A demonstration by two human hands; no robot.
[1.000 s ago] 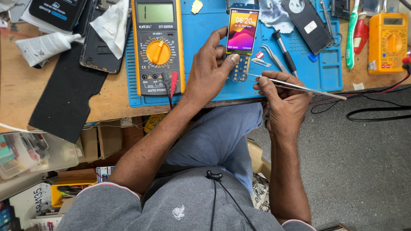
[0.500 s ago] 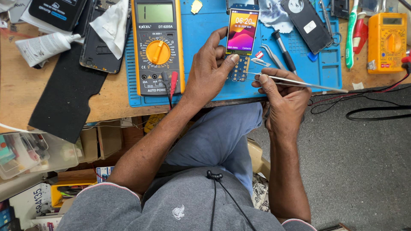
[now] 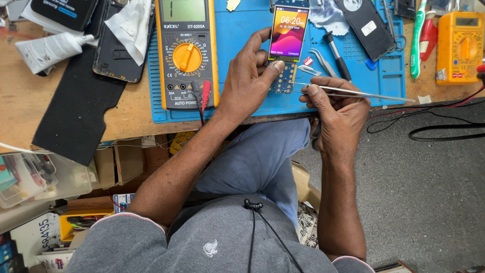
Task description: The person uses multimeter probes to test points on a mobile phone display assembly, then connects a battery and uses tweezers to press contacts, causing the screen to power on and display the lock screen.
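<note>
Phone (image 3: pixel 287 43), opened for repair, is lying on the blue work mat (image 3: pixel 242 30) at the far middle of the bench, its colourful screen lit and the bare keypad circuit board (image 3: pixel 284 81) showing below the display. Left hand (image 3: pixel 247 81) is curling around the phone's left edge, the thumb resting beside the screen and a fingertip pressing on the top of the board. Right hand (image 3: pixel 338 108) is closing around a pair of slim metal tweezers (image 3: pixel 353 92), pinching them between thumb and forefinger; the tips are pointing left and reaching the board's right edge, though actual contact cannot be judged.

Just right of the phone, a second pair of tweezers (image 3: pixel 319 59) and a black-handled screwdriver (image 3: pixel 337 56) are lying on the mat. Left of the left hand, a yellow-cased multimeter (image 3: pixel 187 53) is resting on the mat with red and black probe plugs (image 3: pixel 201 93) inserted at its lower end. A second, orange multimeter (image 3: pixel 461 46) is sitting at the far right of the wooden bench (image 3: pixel 20 101). A black phone back cover (image 3: pixel 368 26) is lying beyond the screwdriver, and a green toothbrush (image 3: pixel 417 38) is lying near the mat's right edge. At far left, a white tube (image 3: pixel 48 50) is lying on the bench.
</note>
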